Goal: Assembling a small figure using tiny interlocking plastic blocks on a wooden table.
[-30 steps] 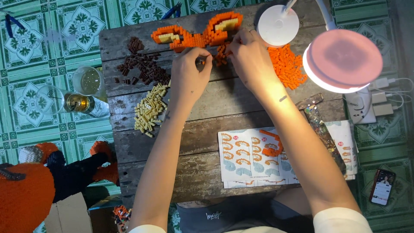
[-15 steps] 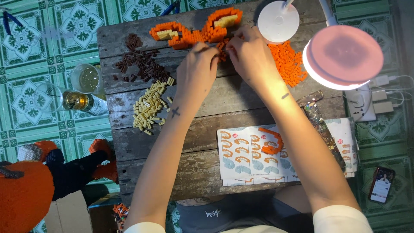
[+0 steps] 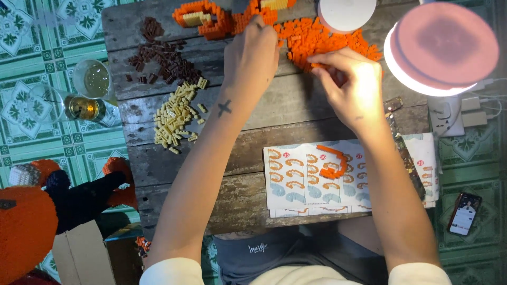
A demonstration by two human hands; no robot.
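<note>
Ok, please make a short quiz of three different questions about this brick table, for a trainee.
1. True or false: the right hand is at the loose orange bricks.
2. Which bricks lie nearest the glass? A brown bricks, B cream bricks, C orange bricks.
3. What lies on the instruction sheet?

Key
1. True.
2. A.
3. A small curved orange piece.

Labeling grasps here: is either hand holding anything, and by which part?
Right hand pinches a small orange brick by its end at the fingertips. Left hand rests on the orange built piece; a hold cannot be told.
</note>
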